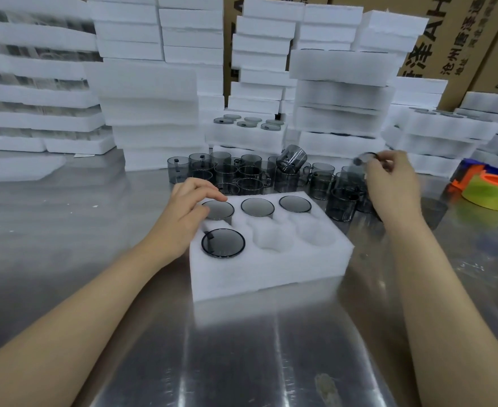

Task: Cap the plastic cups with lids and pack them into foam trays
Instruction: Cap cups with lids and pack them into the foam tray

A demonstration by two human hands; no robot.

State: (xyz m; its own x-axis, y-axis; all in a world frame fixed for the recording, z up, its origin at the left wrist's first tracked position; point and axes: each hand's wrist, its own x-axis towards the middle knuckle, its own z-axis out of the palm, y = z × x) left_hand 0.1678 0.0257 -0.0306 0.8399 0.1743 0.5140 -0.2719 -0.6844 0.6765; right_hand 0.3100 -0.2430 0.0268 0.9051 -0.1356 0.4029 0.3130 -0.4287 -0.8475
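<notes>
White foam tray (271, 274): four wells hold smoky grey plastic capped cups (222, 242), two wells are empty. Left hand (183, 218) has its fingers curled on the back-left cup (219, 210). Right hand (391, 183) pinches a blurred round grey lid (365, 158) over the loose uncapped cups (250, 174). Probably light, stiff, slick and crackable; hold by the rim or handle.

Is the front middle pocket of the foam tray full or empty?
Empty: the front middle pocket of the foam tray shows only white foam, no cup.

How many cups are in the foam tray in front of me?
4 cups. Three fill the back row of the foam tray: left, middle, right. One sits in the front-left pocket. The other two pockets are empty.
</notes>
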